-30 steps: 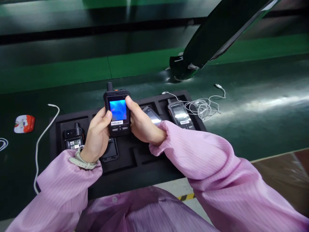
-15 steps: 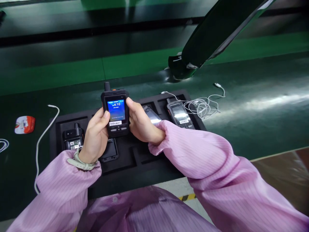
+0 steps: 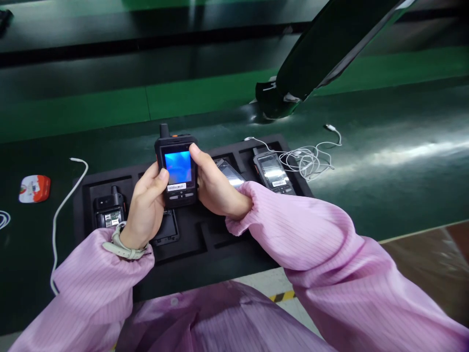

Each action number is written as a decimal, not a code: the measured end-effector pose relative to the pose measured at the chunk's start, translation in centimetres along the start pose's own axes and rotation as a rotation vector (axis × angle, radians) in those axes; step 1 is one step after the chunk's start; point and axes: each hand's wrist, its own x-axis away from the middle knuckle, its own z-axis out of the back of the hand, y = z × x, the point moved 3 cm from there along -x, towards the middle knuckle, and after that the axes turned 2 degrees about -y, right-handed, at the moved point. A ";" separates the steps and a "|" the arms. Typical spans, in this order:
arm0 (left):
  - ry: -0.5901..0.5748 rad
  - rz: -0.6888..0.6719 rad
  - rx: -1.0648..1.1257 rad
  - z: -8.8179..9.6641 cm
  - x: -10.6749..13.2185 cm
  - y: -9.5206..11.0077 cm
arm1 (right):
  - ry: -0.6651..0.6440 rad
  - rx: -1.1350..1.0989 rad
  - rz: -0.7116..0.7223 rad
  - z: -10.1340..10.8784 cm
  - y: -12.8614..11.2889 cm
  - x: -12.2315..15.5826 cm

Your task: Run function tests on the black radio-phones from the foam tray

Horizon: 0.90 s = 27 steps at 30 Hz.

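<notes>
A black handheld radio (image 3: 178, 171) with a stubby antenna is held upright above a black foam tray (image 3: 188, 242). Its screen glows plain blue, and a white barcode label sits below the screen. My left hand (image 3: 148, 203) grips the radio's left side, thumb on the front beside the screen. Around the right side wraps my right hand (image 3: 214, 183), its thumb at the screen's upper right corner. The fingers behind the radio are hidden. Partly behind my left hand, a dark battery-like piece (image 3: 166, 229) lies in the tray.
The tray also holds an opened radio (image 3: 110, 210) at left, a clear film-like piece (image 3: 230, 172), and another radio (image 3: 273, 171) at right. A coiled white cable (image 3: 308, 161) overlaps its right edge. Another white cable (image 3: 60, 210) and a red-white item (image 3: 34, 188) lie left. A dark post (image 3: 311, 58) rises behind.
The radio's screen has gone from a clock display to plain blue. My right thumb has moved slightly up and left, onto the screen's upper right corner.
</notes>
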 end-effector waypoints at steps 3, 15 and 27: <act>0.006 0.009 0.004 0.0 -0.1 0.0 | 0.018 0.001 0.035 0.0 -0.1 0.0; 0.026 0.014 0.000 -0.1 -0.1 0.4 | 0.020 0.045 0.031 0.1 0.0 0.1; -0.010 0.000 0.039 -0.3 0.0 0.3 | -0.013 0.026 0.066 -0.1 0.0 0.1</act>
